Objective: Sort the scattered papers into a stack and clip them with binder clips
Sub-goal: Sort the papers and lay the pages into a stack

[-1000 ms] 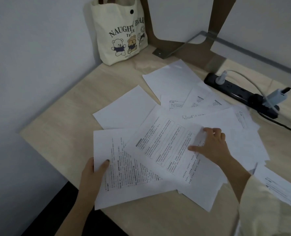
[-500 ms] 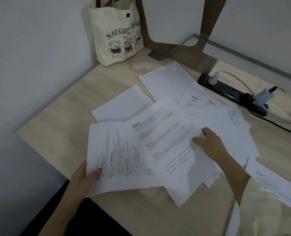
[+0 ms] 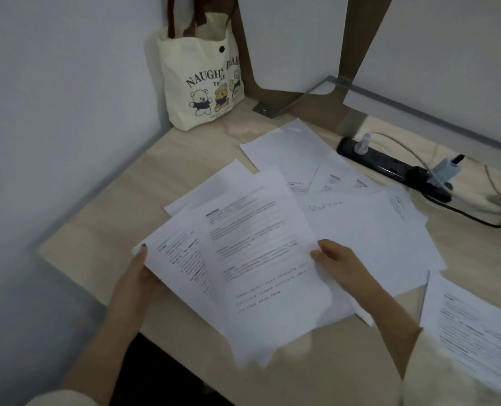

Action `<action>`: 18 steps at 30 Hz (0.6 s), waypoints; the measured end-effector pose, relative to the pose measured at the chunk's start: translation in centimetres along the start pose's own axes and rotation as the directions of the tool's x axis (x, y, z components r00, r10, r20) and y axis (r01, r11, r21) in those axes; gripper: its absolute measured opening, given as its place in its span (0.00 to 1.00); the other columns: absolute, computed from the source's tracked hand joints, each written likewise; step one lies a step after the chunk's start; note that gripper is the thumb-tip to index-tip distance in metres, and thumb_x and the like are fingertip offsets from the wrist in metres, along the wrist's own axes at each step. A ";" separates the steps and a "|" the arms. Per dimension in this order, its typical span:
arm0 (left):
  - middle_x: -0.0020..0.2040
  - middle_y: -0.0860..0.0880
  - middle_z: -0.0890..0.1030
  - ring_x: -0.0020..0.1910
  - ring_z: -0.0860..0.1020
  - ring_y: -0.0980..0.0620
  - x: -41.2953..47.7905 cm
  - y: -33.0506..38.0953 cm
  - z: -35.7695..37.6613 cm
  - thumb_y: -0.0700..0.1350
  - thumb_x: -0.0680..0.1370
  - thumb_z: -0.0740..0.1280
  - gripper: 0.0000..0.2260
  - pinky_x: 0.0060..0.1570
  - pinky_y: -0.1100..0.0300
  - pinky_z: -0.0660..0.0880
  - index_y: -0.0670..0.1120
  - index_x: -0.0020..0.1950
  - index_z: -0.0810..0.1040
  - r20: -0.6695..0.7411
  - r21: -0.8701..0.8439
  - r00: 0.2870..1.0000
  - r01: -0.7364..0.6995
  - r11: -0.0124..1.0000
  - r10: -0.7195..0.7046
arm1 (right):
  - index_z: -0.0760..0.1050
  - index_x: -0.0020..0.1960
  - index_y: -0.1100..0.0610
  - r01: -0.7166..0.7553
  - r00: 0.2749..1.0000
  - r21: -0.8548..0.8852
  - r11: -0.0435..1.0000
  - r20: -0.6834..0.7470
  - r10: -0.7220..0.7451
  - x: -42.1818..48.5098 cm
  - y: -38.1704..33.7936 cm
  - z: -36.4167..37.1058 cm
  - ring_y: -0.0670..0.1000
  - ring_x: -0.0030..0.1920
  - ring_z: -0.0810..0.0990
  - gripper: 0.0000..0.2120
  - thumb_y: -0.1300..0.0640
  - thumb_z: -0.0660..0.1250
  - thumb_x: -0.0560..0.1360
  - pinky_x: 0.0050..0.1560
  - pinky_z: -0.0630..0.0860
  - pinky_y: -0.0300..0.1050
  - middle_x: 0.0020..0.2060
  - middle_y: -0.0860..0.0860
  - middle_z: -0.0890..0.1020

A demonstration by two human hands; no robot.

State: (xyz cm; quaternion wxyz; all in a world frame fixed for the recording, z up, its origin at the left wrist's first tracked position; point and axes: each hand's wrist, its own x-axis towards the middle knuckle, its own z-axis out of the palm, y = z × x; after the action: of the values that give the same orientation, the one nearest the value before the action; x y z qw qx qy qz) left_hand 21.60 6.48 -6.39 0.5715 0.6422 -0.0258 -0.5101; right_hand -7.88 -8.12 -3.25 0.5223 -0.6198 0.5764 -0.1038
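Note:
Several white printed sheets lie scattered over the light wooden desk. My left hand holds the left edge of a printed sheet, thumb on top, lifted off the desk. A second printed sheet lies over it, and my right hand pinches its right edge. More loose sheets spread behind and to the right, and one printed page lies at the far right. No binder clip is visible.
A cream tote bag with bear drawings leans in the back left corner against the wall. A black power strip with plugs and cables lies at the back right. A metal bracket and wooden frame stand behind the papers.
Both hands have lifted their sheets off the desk and drawn them toward me; the top sheet has swung over the left-hand one.

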 end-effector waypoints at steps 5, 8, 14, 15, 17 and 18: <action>0.59 0.51 0.81 0.56 0.79 0.50 -1.1 -3.3 1.7 0.51 0.73 0.68 0.21 0.55 0.49 0.76 0.50 0.65 0.73 0.058 0.113 0.998 -0.012 0.994 0.006 | 0.72 0.38 0.58 0.109 0.989 -0.411 0.905 -0.042 -0.138 2.4 -0.2 5.7 0.55 0.46 0.73 0.10 0.62 0.59 0.77 0.42 0.62 0.41 0.41 0.57 0.73; 0.59 0.50 0.79 0.57 0.77 0.49 -1.2 -4.0 2.1 0.42 0.76 0.66 0.19 0.58 0.52 0.73 0.48 0.67 0.72 0.051 0.149 0.998 -0.039 0.988 0.032 | 0.74 0.57 0.62 0.137 0.979 -0.518 0.845 -0.060 -0.195 3.3 -0.7 7.6 0.60 0.57 0.72 0.11 0.62 0.60 0.77 0.52 0.66 0.45 0.56 0.61 0.73; 0.49 0.58 0.77 0.46 0.74 0.63 -0.9 -2.0 1.1 0.36 0.77 0.62 0.16 0.48 0.64 0.69 0.50 0.62 0.71 0.023 0.252 0.984 -0.175 0.952 0.175 | 0.64 0.69 0.58 -0.081 0.957 -0.452 0.888 -0.283 -0.056 3.3 -0.8 4.8 0.58 0.66 0.66 0.23 0.58 0.63 0.75 0.62 0.67 0.50 0.67 0.57 0.66; 0.47 0.59 0.76 0.44 0.74 0.63 -0.7 -1.5 0.8 0.37 0.77 0.62 0.14 0.44 0.66 0.69 0.50 0.60 0.71 0.005 0.269 0.980 -0.191 0.944 0.197 | 0.63 0.70 0.58 -0.114 0.958 -0.444 0.889 -0.287 -0.021 3.1 -0.3 4.1 0.58 0.67 0.66 0.25 0.57 0.64 0.75 0.64 0.66 0.50 0.68 0.57 0.66; 0.45 0.59 0.76 0.45 0.75 0.59 -0.2 -0.5 0.0 0.38 0.77 0.62 0.10 0.40 0.66 0.68 0.50 0.56 0.73 -0.026 0.291 0.975 -0.205 0.934 0.222 | 0.61 0.71 0.58 -0.159 0.960 -0.407 0.899 -0.278 0.044 3.0 0.4 3.4 0.58 0.68 0.65 0.29 0.53 0.66 0.73 0.65 0.65 0.50 0.69 0.57 0.65; 0.45 0.59 0.77 0.45 0.75 0.57 0.1 -0.3 -0.3 0.39 0.78 0.62 0.09 0.39 0.65 0.68 0.51 0.54 0.74 -0.037 0.310 0.972 -0.210 0.927 0.232 | 0.60 0.71 0.58 -0.172 0.957 -0.379 0.909 -0.282 0.064 3.1 0.5 3.3 0.59 0.68 0.65 0.32 0.51 0.68 0.72 0.66 0.65 0.51 0.69 0.58 0.65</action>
State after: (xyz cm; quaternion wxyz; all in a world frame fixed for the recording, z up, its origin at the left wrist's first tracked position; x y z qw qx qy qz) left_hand 21.72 6.73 -6.72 0.5204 0.7335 -0.1551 -0.4087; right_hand -4.79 -8.81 -6.51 0.3090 -0.6577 0.6862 -0.0333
